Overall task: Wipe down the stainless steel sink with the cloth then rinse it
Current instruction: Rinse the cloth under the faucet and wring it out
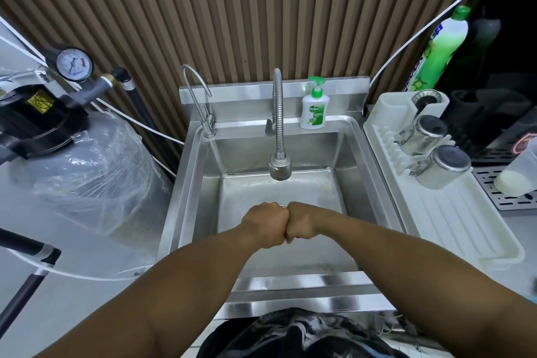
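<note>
Forearms (174, 285) outstretched, left hand (266, 224) and right hand (302, 222) knuckle to knuckle above sink (374, 160), fingers tightly curled

Both arms outstretched, left hand (266, 224) and right hand (302, 222) fisted, knuckles touching

A single head-worn wide-angle view looks steeply down from close above the sink (247, 151), facing the slatted wall (232, 9).

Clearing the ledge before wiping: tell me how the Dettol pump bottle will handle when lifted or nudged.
The pump bottle looks like stiff plastic, probably light to lift. Tall on a small base, it may tip if pushed near the pump. On the smooth steel ledge of the sink it would likely slide.
</note>
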`<control>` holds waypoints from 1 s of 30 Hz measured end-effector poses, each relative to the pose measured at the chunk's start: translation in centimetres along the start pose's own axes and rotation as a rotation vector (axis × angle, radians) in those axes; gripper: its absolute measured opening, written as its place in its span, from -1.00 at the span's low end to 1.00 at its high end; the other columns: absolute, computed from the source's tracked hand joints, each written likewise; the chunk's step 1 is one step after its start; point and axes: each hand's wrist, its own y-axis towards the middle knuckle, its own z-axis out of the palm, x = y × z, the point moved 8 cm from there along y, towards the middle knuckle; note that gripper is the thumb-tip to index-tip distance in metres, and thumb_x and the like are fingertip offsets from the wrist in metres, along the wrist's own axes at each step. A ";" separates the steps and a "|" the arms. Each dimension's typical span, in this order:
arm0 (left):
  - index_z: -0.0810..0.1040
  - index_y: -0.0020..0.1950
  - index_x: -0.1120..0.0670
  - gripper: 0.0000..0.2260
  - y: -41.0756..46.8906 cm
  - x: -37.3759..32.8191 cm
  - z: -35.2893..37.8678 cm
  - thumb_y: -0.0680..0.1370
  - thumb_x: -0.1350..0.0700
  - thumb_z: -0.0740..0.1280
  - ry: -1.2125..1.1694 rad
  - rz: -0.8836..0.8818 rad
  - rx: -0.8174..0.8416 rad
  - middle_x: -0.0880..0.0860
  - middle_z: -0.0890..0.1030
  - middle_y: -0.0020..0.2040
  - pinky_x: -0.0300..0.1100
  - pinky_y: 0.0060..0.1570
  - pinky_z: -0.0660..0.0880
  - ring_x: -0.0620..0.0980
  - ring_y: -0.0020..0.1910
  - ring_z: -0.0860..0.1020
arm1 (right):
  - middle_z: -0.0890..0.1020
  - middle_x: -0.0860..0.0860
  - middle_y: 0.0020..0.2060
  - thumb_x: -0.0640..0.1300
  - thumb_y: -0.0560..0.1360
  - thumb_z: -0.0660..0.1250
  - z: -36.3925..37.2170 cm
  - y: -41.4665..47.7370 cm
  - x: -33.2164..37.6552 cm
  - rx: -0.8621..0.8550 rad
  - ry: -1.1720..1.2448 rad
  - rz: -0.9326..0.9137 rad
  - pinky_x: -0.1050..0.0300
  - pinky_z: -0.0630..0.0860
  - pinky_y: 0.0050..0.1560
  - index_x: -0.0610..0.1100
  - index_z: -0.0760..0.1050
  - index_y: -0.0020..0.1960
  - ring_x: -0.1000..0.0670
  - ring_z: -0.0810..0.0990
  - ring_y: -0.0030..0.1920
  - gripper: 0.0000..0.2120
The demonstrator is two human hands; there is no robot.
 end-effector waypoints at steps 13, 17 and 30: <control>0.35 -0.19 0.01 -0.84 1.3 1.5 -0.3 0.47 0.22 0.29 -0.393 -0.065 0.063 -0.05 0.49 -0.26 -0.17 -0.33 0.38 -0.01 -0.25 0.47 | 0.68 -0.13 -0.07 -0.19 0.49 0.26 -2.5 -1.8 2.7 -0.603 -0.636 -0.278 0.08 0.27 -0.21 -0.23 0.44 0.17 -0.21 0.63 -0.12 -0.74; 0.39 -0.17 0.05 -0.90 1.7 2.0 0.9 0.41 0.23 0.25 -0.508 -0.141 0.174 0.04 0.48 -0.31 -0.12 -0.39 0.38 0.04 -0.37 0.40 | 0.47 0.01 -0.64 -0.17 -0.04 0.58 -2.8 -2.1 3.1 -0.663 -0.714 -0.307 0.25 0.09 -0.49 -0.16 0.46 -0.33 -0.07 0.41 -0.68 -0.62; 0.36 -0.23 0.11 -0.89 1.1 1.8 2.0 0.39 0.31 0.22 -0.719 -0.186 0.305 0.07 0.29 -0.39 -0.25 -0.47 0.17 0.00 -0.48 0.21 | 0.60 -0.04 -0.46 -0.16 0.30 0.50 -2.6 -2.4 3.0 -0.782 -0.804 -0.380 0.15 0.18 -0.44 -0.19 0.47 -0.03 -0.13 0.47 -0.53 -0.69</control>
